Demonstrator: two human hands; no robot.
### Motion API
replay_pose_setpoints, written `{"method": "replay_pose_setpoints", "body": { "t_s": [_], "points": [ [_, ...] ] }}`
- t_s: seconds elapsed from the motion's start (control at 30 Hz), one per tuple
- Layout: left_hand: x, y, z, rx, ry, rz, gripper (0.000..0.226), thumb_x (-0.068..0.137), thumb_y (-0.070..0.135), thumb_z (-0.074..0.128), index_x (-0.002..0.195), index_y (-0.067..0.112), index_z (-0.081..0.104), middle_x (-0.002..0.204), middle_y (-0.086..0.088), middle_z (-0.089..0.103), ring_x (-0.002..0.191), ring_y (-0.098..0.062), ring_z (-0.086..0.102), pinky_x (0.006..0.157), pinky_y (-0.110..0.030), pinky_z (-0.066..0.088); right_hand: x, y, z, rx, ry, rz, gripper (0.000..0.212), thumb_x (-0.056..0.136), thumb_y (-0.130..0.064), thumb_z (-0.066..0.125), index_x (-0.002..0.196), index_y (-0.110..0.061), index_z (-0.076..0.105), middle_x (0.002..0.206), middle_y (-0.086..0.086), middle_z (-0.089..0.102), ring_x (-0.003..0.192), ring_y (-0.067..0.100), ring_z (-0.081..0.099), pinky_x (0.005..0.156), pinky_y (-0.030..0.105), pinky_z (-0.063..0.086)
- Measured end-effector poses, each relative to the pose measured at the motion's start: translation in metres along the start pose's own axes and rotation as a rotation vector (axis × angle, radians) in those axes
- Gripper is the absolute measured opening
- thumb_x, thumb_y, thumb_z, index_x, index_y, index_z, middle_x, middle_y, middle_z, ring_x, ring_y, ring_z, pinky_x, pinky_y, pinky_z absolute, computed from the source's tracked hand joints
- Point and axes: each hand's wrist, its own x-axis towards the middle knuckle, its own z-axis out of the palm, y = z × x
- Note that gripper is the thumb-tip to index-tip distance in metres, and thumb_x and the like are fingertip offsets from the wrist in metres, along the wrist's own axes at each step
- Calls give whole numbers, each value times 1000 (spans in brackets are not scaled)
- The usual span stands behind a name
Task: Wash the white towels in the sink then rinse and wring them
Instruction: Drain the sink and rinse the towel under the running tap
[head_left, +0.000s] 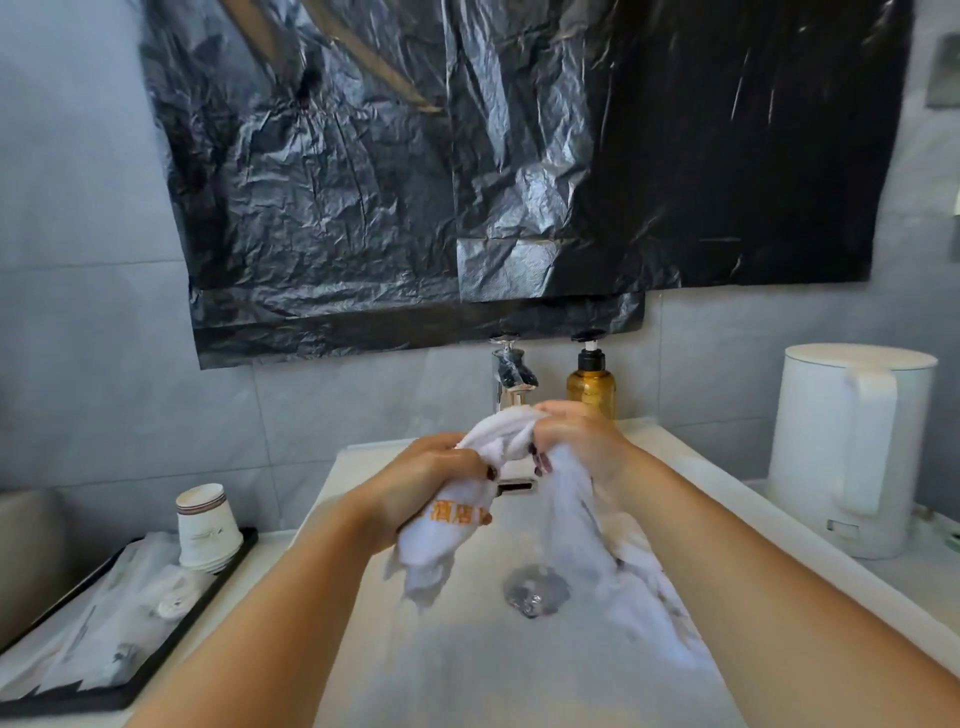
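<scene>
We are looking down at a white sink (363, 649). Our left hand (434, 483) and right hand (582, 441) are both gripping a white towel (576, 525) bunched between them above the basin, below the tap (511, 382). Its ends are hanging down toward the drain (535, 592). Orange Chinese characters are showing on the towel's left end; we cannot read them fully. At 1 o'clock of the hands an amber pump bottle (592, 387) is standing. At 3 o'clock, a white kettle (852, 447). At 8 o'clock, stacked paper cups (205, 527) on a black tray (156, 660).
</scene>
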Motion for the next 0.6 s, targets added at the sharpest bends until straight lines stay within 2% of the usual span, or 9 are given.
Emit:
{"method": "replay_pose_setpoints", "body": {
  "t_s": [0.03,0.1,0.13,0.23,0.33,0.37,0.43,0.5,0.6],
  "points": [
    [2,2,4,15,-34,18,42,68,17,61,106,-1,64,87,-18,65,71,-24,63,65,-31,54,2,-3,2,90,34,-21,26,58,-3,58,82,6,64,72,21,58,67,27,55,63,33,44],
    [10,-5,14,26,-76,39,41,70,21,69,109,10,67,91,-7,71,77,-17,65,70,-29,52,6,-2,11,254,36,-57,43,51,-4,59,86,19,55,84,32,56,79,36,54,72,41,43],
    [14,-11,20,27,-78,39,43,68,21,74,110,15,68,93,-3,73,82,-16,68,72,-28,52,8,-1,17,324,28,-71,49,45,-5,56,86,22,52,84,32,55,80,37,53,72,40,43],
    [22,-24,39,68,-119,83,57,67,15,83,120,19,64,108,-5,74,103,-18,70,86,-33,56,6,0,24,469,38,-74,28,49,-4,43,75,3,53,64,11,55,64,23,55,60,24,46],
    [19,-24,40,72,-160,138,58,73,9,84,125,19,60,116,-11,70,113,-25,66,97,-42,54,-5,-6,28,634,34,-95,15,53,-7,42,59,-8,56,58,6,53,59,19,55,62,23,46],
    [19,-25,38,107,-145,137,56,72,12,86,122,20,62,114,-9,71,111,-23,66,96,-42,54,-6,-4,28,654,29,-81,16,54,-8,42,61,-6,57,62,7,54,64,21,56,66,26,47],
    [20,-26,35,228,-68,124,59,60,31,93,112,27,66,108,-3,72,107,-20,67,93,-43,56,-6,0,29,655,47,-34,30,55,-10,43,77,0,61,79,15,61,82,28,61,82,33,50],
    [20,-27,33,301,-18,96,65,49,44,90,107,30,65,105,-1,72,104,-18,68,90,-41,57,-7,3,33,650,47,3,42,56,-13,45,86,4,69,96,23,66,98,32,64,94,40,50],
    [14,-31,36,97,-103,62,61,54,28,85,110,12,65,106,-16,72,102,-29,69,92,-47,56,-11,1,39,752,31,-5,65,53,-21,50,108,10,64,116,31,63,109,36,61,97,42,48]
  ]
}}
